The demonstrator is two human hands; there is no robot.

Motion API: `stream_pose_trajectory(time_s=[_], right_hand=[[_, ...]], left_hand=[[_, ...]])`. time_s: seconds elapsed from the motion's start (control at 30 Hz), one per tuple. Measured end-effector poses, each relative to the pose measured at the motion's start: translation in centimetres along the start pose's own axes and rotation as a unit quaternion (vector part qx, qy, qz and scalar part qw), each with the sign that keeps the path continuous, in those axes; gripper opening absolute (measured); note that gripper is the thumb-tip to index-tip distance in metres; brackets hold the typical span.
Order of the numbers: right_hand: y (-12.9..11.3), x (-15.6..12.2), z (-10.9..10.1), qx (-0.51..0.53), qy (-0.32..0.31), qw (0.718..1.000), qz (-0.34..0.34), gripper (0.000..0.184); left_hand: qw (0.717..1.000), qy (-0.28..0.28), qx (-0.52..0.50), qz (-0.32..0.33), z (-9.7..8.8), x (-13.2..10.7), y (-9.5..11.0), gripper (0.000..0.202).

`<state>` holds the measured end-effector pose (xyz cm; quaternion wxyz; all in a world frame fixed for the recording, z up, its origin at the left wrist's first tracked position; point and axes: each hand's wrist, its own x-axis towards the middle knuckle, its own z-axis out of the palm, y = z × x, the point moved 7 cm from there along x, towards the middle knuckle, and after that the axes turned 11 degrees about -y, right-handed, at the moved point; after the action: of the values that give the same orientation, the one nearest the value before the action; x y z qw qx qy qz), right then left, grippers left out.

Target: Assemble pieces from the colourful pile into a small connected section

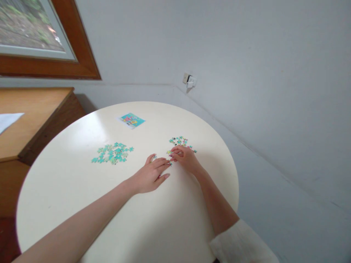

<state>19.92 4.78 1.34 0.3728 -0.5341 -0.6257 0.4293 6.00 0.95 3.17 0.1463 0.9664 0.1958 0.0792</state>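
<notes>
My left hand [151, 174] lies over the white round table with its fingers spread, the fingertips at a few jigsaw pieces that it partly covers. Beside it, my right hand [184, 157] has thumb and fingers pinched together at a jigsaw piece [169, 152] of yellow-green and pink. Just beyond the right hand sits a small cluster of mixed-colour jigsaw pieces [178, 140]. To the left of my hands is a bigger loose pile of mostly teal and pale green jigsaw pieces [113, 153]. What lies under the fingers is largely hidden.
A colourful picture card [132, 120] rests toward the far side of the round table [153, 226]. Left of the table stands a wooden cabinet [35, 109] with a white paper [9, 119]. Walls rise behind, with a socket and plug [190, 80].
</notes>
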Motion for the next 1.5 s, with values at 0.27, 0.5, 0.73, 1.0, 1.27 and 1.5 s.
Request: stream_pose_trajectory(time_s=[0.27,0.5,0.73,1.0,1.27,1.5], right_hand=[[0.0,-0.1,-0.8,0.007,-0.002,1.000,0.013,0.023],[0.6,-0.4,-1.2,0.022,-0.041,0.998,0.049,0.027],[0.4,-0.8,-0.3,0.022,-0.107,0.991,0.074,0.024],[0.6,-0.8,-0.1,-0.002,-0.133,0.989,0.066,0.023],[0.2,-0.9,0.0,-0.017,-0.129,0.989,0.068,0.020],[-0.2,-1.0,0.1,-0.031,-0.126,0.989,0.067,0.016]], left_hand=[[1.000,-0.001,0.003,-0.003,0.0,0.0,-0.1,0.035],[1.000,-0.002,0.015,-0.011,0.1,0.0,-0.2,0.035],[1.000,-0.011,0.016,-0.013,0.1,0.1,-0.2,0.035],[1.000,-0.010,0.002,-0.019,0.1,0.1,-0.4,0.035],[1.000,0.004,-0.006,-0.019,0.0,0.1,-0.5,0.036],[1.000,0.006,0.000,-0.018,0.2,0.0,-0.6,0.036]])
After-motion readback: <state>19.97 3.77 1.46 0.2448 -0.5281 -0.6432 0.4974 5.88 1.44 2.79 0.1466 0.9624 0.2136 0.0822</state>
